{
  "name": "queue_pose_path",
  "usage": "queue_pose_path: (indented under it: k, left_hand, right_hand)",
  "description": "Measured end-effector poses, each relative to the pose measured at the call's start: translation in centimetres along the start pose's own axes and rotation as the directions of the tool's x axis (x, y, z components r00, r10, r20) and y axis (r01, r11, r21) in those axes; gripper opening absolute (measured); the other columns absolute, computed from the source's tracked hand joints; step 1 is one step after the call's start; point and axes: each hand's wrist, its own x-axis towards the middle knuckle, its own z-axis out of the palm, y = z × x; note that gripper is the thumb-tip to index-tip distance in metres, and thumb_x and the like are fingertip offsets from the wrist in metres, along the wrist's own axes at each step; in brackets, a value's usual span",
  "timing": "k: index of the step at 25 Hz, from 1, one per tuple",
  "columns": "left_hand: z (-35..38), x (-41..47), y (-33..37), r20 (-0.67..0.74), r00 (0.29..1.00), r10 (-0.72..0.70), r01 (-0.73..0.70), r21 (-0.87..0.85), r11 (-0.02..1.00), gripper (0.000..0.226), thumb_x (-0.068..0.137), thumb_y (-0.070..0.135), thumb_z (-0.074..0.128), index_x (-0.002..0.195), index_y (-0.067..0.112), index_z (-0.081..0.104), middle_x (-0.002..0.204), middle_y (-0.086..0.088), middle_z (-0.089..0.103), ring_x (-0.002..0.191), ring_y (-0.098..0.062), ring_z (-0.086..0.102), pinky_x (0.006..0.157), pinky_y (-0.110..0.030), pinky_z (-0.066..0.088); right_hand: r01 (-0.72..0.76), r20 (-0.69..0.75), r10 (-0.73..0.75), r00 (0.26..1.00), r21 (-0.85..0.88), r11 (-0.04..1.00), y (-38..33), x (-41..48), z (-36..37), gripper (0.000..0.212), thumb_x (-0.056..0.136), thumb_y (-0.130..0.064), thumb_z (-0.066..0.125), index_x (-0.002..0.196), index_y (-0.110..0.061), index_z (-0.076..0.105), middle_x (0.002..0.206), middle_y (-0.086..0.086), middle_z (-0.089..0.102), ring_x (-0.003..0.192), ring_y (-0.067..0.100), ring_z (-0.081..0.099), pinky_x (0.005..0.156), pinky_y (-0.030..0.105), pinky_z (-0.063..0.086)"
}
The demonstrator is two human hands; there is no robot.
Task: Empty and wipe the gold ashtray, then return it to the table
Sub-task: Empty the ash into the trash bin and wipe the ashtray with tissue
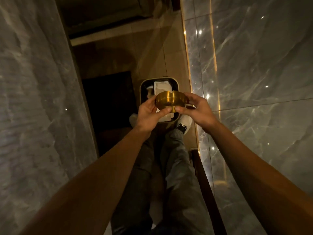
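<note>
The gold ashtray [168, 100] is a round brass bowl with a notch in its rim, tipped so its underside faces me. Both hands hold it over a dark bin [142, 87] on the floor. My left hand [149, 111] grips its left side, with the thumb under the base. My right hand [197, 109] grips the right side, its thumb also pressing the base. Pale crumpled paper [162, 87] lies inside the bin, just beyond the ashtray. The ashtray's inside is hidden from me.
A grey marble surface [254, 65] with a gold edge strip runs along the right. Another grey marble slab [33, 99] fills the left. Between them is a narrow tan floor, a dark mat [108, 99], and my legs and white shoes [183, 122].
</note>
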Motion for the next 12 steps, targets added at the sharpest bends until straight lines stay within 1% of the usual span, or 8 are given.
queue_pose_path:
  k: [3, 5, 7, 8, 9, 10, 11, 12]
  left_hand:
    - [0.0, 2.6, -2.5, -0.011, 0.998, -0.057, 0.057, -0.001, 0.998, 0.04, 0.079, -0.007, 0.072, 0.104, 0.022, 0.06, 0.1, 0.01, 0.065, 0.085, 0.011, 0.066, 0.078, -0.009, 0.05]
    - [-0.1, 4.0, -4.1, -0.016, 0.997, -0.081, 0.081, 0.014, 0.997, 0.038, 0.079, -0.006, 0.072, 0.106, 0.017, 0.06, 0.097, 0.01, 0.065, 0.08, 0.013, 0.066, 0.074, -0.008, 0.05]
    - [-0.2, 5.4, -5.8, -0.021, 0.994, -0.108, 0.108, 0.02, 0.994, 0.037, 0.079, -0.001, 0.074, 0.11, 0.014, 0.062, 0.099, 0.009, 0.068, 0.085, 0.009, 0.067, 0.077, -0.01, 0.052]
    - [-0.3, 6.0, -6.7, -0.02, 0.992, -0.125, 0.126, 0.023, 0.992, 0.037, 0.079, 0.001, 0.075, 0.113, 0.011, 0.063, 0.102, 0.005, 0.069, 0.091, 0.003, 0.068, 0.08, -0.014, 0.053]
    - [-0.3, 6.6, -7.4, -0.024, 0.989, -0.146, 0.147, 0.026, 0.989, 0.038, 0.08, 0.004, 0.075, 0.116, 0.008, 0.064, 0.106, 0.001, 0.069, 0.097, -0.005, 0.068, 0.084, -0.017, 0.053]
    - [-0.3, 7.1, -8.1, -0.038, 0.985, -0.169, 0.17, 0.027, 0.985, 0.039, 0.08, 0.006, 0.075, 0.118, 0.006, 0.064, 0.108, -0.003, 0.069, 0.102, -0.012, 0.067, 0.086, -0.02, 0.053]
    - [-0.4, 7.6, -8.7, -0.057, 0.981, -0.183, 0.185, 0.021, 0.983, 0.039, 0.08, 0.006, 0.075, 0.118, 0.005, 0.064, 0.11, -0.006, 0.069, 0.104, -0.016, 0.066, 0.087, -0.021, 0.053]
    - [-0.3, 8.2, -9.3, -0.077, 0.978, -0.192, 0.193, 0.009, 0.981, 0.038, 0.081, 0.006, 0.074, 0.118, 0.003, 0.064, 0.11, -0.008, 0.069, 0.104, -0.018, 0.066, 0.087, -0.022, 0.053]
  right_hand:
    - [-0.019, 0.056, 0.019, 0.998, 0.001, 1.0, 2.4, 2.3, 0.3, 0.047, 0.076, -0.016, 0.079, 0.119, -0.012, 0.062, 0.115, 0.003, 0.068, 0.109, 0.011, 0.062, 0.095, 0.027, 0.045]
    - [-0.059, 0.083, 0.057, 0.995, 0.021, 0.998, 4.1, 3.6, 0.5, 0.043, 0.077, -0.016, 0.079, 0.117, -0.013, 0.063, 0.114, 0.004, 0.069, 0.109, 0.014, 0.063, 0.096, 0.03, 0.048]
    - [-0.091, 0.096, 0.089, 0.991, 0.02, 0.996, 5.8, 5.1, 0.8, 0.046, 0.076, -0.021, 0.079, 0.118, -0.015, 0.064, 0.115, 0.005, 0.069, 0.11, 0.019, 0.064, 0.096, 0.037, 0.05]
    - [-0.11, 0.102, 0.107, 0.989, 0.021, 0.994, 6.5, 5.8, 1.0, 0.047, 0.076, -0.023, 0.08, 0.119, -0.014, 0.063, 0.114, 0.005, 0.07, 0.109, 0.019, 0.065, 0.094, 0.037, 0.052]
    - [-0.128, 0.108, 0.124, 0.986, 0.024, 0.992, 7.1, 6.4, 1.1, 0.047, 0.077, -0.022, 0.079, 0.119, -0.012, 0.063, 0.114, 0.007, 0.07, 0.107, 0.018, 0.066, 0.089, 0.034, 0.054]
    - [-0.147, 0.114, 0.143, 0.983, 0.025, 0.989, 7.7, 6.9, 1.2, 0.045, 0.078, -0.02, 0.078, 0.119, -0.01, 0.062, 0.113, 0.008, 0.069, 0.103, 0.016, 0.067, 0.083, 0.027, 0.055]
    - [-0.162, 0.116, 0.159, 0.981, 0.024, 0.986, 8.1, 7.4, 1.3, 0.044, 0.079, -0.017, 0.076, 0.119, -0.008, 0.061, 0.112, 0.009, 0.069, 0.099, 0.013, 0.067, 0.077, 0.02, 0.055]
    - [-0.18, 0.111, 0.176, 0.978, 0.027, 0.983, 8.7, 8.0, 1.5, 0.043, 0.08, -0.015, 0.075, 0.118, -0.006, 0.059, 0.109, 0.008, 0.068, 0.096, 0.011, 0.067, 0.072, 0.015, 0.054]
